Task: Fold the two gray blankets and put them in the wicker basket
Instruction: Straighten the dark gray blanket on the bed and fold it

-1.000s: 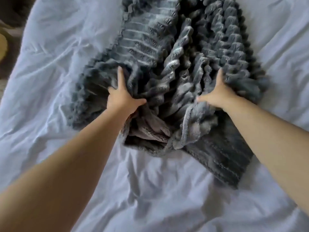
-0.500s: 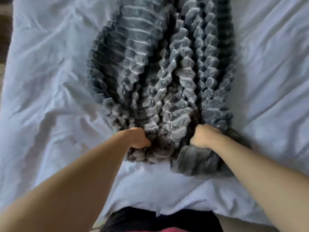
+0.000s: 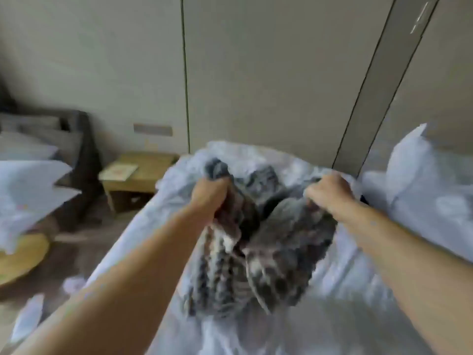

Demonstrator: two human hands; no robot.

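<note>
A gray ribbed plush blanket [image 3: 258,254] hangs bunched between my fists above the white bed sheet [image 3: 320,326]. My left hand [image 3: 211,194] clutches its upper left edge, and a tuft of blanket sticks out above the fist. On the other side my right hand [image 3: 330,192] is clenched around the upper right edge. The frame is blurred by motion. I see only one gray blanket, and no wicker basket is in view.
White pillows [image 3: 419,180] lie at the right of the bed. A low wooden side table [image 3: 143,172] with a book stands by the wall at left. Another pillow pile [image 3: 28,185] and a round yellow object [image 3: 23,254] sit on the floor side at far left.
Both hands went from pressing flat on the spread blanket to gripping its near edge, then lifted it up. My view has swung upward from the bed to the wall.
</note>
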